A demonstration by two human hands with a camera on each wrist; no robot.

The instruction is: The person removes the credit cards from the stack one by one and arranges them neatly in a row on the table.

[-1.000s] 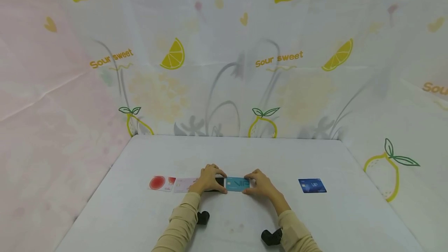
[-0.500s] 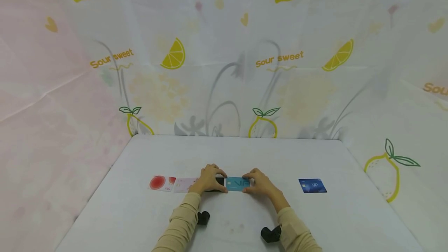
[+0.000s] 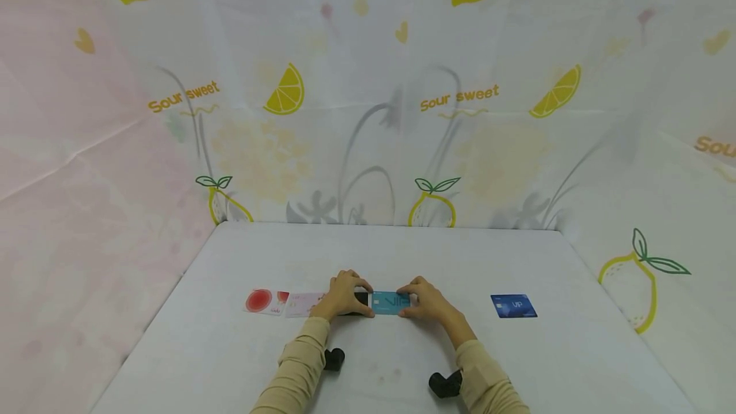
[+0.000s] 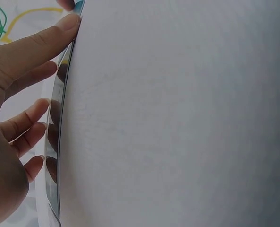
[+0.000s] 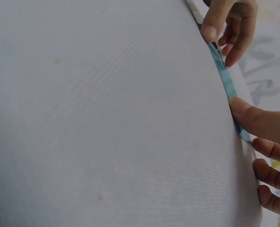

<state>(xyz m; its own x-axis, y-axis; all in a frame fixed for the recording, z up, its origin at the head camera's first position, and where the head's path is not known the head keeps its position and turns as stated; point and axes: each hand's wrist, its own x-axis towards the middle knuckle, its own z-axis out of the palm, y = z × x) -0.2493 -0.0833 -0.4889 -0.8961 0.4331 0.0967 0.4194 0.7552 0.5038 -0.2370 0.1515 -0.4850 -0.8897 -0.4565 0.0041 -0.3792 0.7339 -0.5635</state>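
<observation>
A teal card [image 3: 385, 303] printed VIP lies flat on the white table in the head view. My left hand [image 3: 345, 294] has its thumb and index finger at the long edges of its left end, right by the seam with a black card [image 3: 361, 298]. At the other end, thumb and index finger of my right hand [image 3: 428, 303] pinch the same card by its long edges. Much of the black card is hidden under the left hand. Seen edge-on in the left wrist view, the black card [image 4: 55, 137] is glossy and mirrors the fingertips.
Left of the black card a pale pink card [image 3: 299, 305] and a white card with red circles [image 3: 263, 301] continue the row. A dark blue VIP card [image 3: 513, 306] lies apart on the right. Lemon-print cloth [image 3: 368, 145] walls the table's back and sides.
The right hand's fingertips have shifted very slightly left along the teal card. Otherwise both hands and all the cards hold their places.
</observation>
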